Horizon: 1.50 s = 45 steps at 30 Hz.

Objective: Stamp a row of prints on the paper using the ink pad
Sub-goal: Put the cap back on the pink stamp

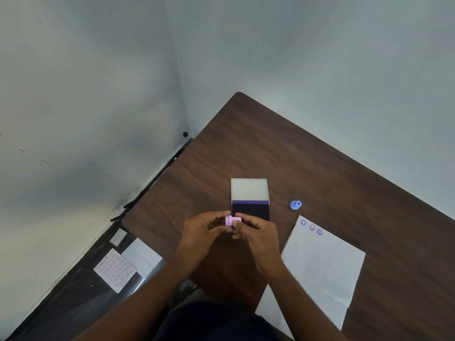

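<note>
A small pink stamp point(232, 220) lies sideways between my two hands, just in front of the open ink pad point(251, 210). My left hand point(204, 232) pinches its left end and my right hand point(256, 233) holds its right end. The ink pad's dark purple pad faces up, its pale lid point(249, 190) folded back behind it. The white paper point(322, 264) lies to the right and carries three purple prints point(311, 227) in a row along its top edge. A blue stamp point(295, 205) rests on the table above the paper.
The brown wooden table point(283, 153) reaches toward a wall corner. Left of the table, lower down, lie a sheet of pink stickers point(114, 270), a white sheet point(142, 255) and a small grey card point(118, 237).
</note>
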### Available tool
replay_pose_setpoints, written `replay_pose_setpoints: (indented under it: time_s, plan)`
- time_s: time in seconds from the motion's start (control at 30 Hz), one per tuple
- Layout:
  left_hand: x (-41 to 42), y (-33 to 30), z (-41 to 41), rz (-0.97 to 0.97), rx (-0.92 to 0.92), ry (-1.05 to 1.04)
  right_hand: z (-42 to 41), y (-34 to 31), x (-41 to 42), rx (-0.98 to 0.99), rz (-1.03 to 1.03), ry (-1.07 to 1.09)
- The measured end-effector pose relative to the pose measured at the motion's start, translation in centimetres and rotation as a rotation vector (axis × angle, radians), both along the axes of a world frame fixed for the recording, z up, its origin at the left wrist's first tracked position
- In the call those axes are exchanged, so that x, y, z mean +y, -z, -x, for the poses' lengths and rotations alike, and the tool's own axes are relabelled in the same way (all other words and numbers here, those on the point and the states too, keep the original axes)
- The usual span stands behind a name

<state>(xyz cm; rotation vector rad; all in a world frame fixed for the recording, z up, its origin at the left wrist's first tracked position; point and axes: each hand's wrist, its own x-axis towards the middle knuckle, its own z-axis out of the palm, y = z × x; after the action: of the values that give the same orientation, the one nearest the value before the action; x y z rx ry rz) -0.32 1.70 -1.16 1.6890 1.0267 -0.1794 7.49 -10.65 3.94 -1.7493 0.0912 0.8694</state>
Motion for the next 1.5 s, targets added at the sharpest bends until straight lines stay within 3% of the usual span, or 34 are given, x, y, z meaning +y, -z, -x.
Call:
replay_pose_setpoints:
  time_s: [0.13,0.2,0.37,0.63,0.83,1.17,1.5]
  plan:
    - [0.3,-1.5,0.1,0.012,-0.209,0.001,0.0,0.2,0.0,0.006,-0.011,-0.008]
    - [0.3,-1.7,-0.3,0.014,-0.105,-0.098,0.0,0.3,0.1,0.022,0.000,-0.032]
    - [0.4,-0.4,-0.4,0.034,-0.012,0.038,-0.1,0.4,0.1,0.006,0.027,-0.101]
    - [1.1,-3.3,0.9,-0.028,-0.325,0.043,0.3,0.2,-0.2,-0.092,-0.004,-0.033]
    - [0.9,-3.5,0.9,0.024,-0.292,-0.046,0.6,0.3,0.0,-0.021,-0.035,-0.049]
    - [1.3,-3.7,0.7,0.052,-0.446,-0.003,0.1,0.8,-0.3,-0.044,-0.002,-0.064]
    - [1.1,-2.8,0.9,0.074,-0.273,-0.052,0.0,0.1,0.1,-0.095,0.016,-0.051]
